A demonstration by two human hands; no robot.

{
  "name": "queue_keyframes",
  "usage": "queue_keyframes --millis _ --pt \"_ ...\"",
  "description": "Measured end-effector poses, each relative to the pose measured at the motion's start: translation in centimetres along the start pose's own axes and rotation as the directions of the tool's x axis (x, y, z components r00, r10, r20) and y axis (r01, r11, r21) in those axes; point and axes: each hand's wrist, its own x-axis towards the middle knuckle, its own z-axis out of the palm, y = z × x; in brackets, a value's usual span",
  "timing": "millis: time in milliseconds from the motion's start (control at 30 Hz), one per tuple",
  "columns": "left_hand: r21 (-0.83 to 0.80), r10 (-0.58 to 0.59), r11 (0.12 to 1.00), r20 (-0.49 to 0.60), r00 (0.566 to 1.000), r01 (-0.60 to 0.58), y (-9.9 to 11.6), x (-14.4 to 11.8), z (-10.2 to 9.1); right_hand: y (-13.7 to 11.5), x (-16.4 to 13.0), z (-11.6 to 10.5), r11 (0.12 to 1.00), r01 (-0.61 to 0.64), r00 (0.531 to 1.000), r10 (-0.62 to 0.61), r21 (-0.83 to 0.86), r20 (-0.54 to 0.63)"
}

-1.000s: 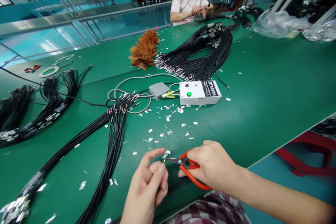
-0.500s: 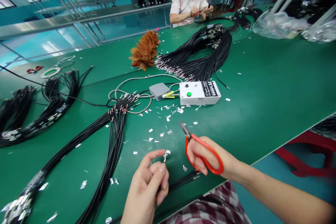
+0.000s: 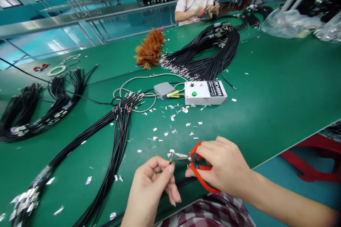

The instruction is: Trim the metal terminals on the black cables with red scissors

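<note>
Between thumb and forefinger, my left hand (image 3: 156,181) pinches a thin black cable (image 3: 171,162) close to its stripped end, where fine reddish and pale wires show. My right hand (image 3: 222,165) grips red-handled scissors (image 3: 198,177), fingers around the handles. Their handles are spread, and the metal blades point left, with the tips at the bared wires. I cannot make out whether the blades touch the wires. More black cables (image 3: 186,181) run beneath my hands near the table's front edge, partly hidden.
Bundles of black cables (image 3: 119,138) lie left, with another large bundle (image 3: 202,56) at the back. A white box with a green button (image 3: 206,97) and a grey pedal (image 3: 163,90) sit mid-table. Foil scraps (image 3: 173,117) are scattered about. Across the table, a person (image 3: 195,3) works near a brown feather duster (image 3: 150,48).
My right hand has turned the scissors, bringing their blades leftward to the wire end; the handles have spread. My left hand has shifted slightly right and lower, its other fingers loosening.
</note>
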Motion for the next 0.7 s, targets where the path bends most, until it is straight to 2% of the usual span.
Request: queue_keyframes --millis 100,233,500,600,667,700 --pt "-0.004 -0.007 1.000 0.014 1.000 0.007 -0.1 0.2 -0.1 -0.2 0.0 0.1 0.988 0.082 0.996 -0.085 -0.133 -0.023" --pt "-0.013 -0.007 1.000 0.005 1.000 0.007 -0.2 0.5 -0.2 -0.4 0.1 0.1 0.964 0.121 0.993 -0.116 -0.237 0.032" --pt "-0.046 -0.048 0.998 0.006 0.999 0.048 -0.4 0.3 0.1 -0.4 0.3 -0.2 0.943 0.154 0.982 -0.111 -0.296 0.156" --pt "-0.040 -0.069 0.997 0.047 0.996 0.071 -0.6 0.6 0.1 0.0 0.6 0.2 0.987 0.058 0.979 -0.027 -0.151 0.202" --pt "0.019 -0.015 1.000 0.043 0.999 0.014 0.1 0.8 -1.0 0.4 0.7 0.3 0.990 -0.124 0.967 0.107 0.062 0.232" --pt "0.075 0.041 0.996 0.015 0.999 -0.043 0.7 0.8 -1.9 0.7 0.7 0.2 0.955 -0.234 0.950 0.185 0.183 0.253"
